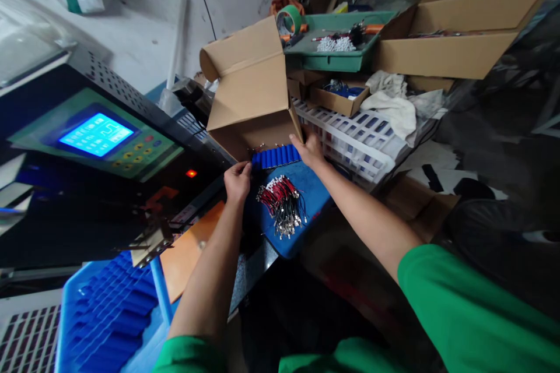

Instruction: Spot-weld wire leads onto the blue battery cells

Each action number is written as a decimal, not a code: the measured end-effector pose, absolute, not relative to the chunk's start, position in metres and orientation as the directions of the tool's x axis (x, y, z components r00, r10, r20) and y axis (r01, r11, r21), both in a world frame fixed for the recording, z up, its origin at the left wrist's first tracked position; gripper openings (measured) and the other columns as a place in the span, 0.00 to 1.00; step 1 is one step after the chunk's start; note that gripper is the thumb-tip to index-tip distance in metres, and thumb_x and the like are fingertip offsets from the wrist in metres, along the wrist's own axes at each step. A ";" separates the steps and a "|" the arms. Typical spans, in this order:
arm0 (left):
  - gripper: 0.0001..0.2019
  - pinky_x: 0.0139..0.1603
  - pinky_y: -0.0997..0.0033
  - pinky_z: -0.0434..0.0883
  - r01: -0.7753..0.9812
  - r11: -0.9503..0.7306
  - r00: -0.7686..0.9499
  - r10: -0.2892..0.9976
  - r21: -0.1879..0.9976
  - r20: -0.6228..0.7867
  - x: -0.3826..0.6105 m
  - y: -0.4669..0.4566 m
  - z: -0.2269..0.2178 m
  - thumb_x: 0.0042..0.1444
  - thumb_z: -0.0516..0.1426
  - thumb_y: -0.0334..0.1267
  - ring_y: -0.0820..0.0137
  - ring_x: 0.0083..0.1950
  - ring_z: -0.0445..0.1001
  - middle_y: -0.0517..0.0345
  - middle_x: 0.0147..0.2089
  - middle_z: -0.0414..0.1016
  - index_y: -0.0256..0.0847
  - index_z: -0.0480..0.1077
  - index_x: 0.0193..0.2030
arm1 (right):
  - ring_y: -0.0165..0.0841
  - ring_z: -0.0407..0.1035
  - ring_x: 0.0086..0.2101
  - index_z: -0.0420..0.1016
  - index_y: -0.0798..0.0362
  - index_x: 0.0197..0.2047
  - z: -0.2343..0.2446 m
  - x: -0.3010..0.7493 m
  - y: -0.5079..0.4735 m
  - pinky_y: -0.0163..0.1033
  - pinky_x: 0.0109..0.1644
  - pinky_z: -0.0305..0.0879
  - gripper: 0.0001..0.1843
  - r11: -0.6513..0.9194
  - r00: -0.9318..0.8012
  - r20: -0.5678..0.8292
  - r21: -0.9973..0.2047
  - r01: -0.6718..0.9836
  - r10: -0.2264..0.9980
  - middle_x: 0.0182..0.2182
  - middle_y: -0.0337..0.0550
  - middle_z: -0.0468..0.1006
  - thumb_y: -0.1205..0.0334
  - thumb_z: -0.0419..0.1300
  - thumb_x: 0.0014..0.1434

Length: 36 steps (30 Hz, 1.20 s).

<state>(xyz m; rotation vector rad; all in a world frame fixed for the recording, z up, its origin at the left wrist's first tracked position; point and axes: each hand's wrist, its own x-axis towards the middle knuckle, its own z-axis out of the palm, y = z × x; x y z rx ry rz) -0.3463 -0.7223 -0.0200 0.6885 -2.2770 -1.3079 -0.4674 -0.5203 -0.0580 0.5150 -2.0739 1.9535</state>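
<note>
An open cardboard box [251,90] stands tilted, its mouth towards me and its lid flap raised. A row of blue cylindrical battery cells [276,157] lies along the box's lower front edge. My right hand [310,148] grips the box's right edge, thumb on the inner side. At the left front corner, my left hand [238,182] is closed with its fingertips pinched on the box edge, close beside the end of the blue row. Just below the cells, a bunch of red and black wire leads [282,204] with white connectors rests on a blue mat [312,192].
A machine with a lit blue display [97,135] stands at left, above a blue bin [70,297] of blue cell packs. Behind on the right are a white plastic basket [371,154], a green tray [332,61] with tape and wires, and a long carton [446,58].
</note>
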 end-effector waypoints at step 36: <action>0.27 0.57 0.61 0.71 -0.253 0.775 -0.902 -0.405 0.579 0.149 -0.339 -0.715 -0.030 0.47 0.59 0.30 0.58 0.46 0.77 0.49 0.43 0.79 0.41 0.77 0.57 | 0.46 0.74 0.45 0.70 0.51 0.51 -0.061 -0.466 -0.519 0.51 0.52 0.71 0.29 0.058 -0.883 0.463 -0.882 -0.468 -0.083 0.42 0.51 0.80 0.35 0.55 0.61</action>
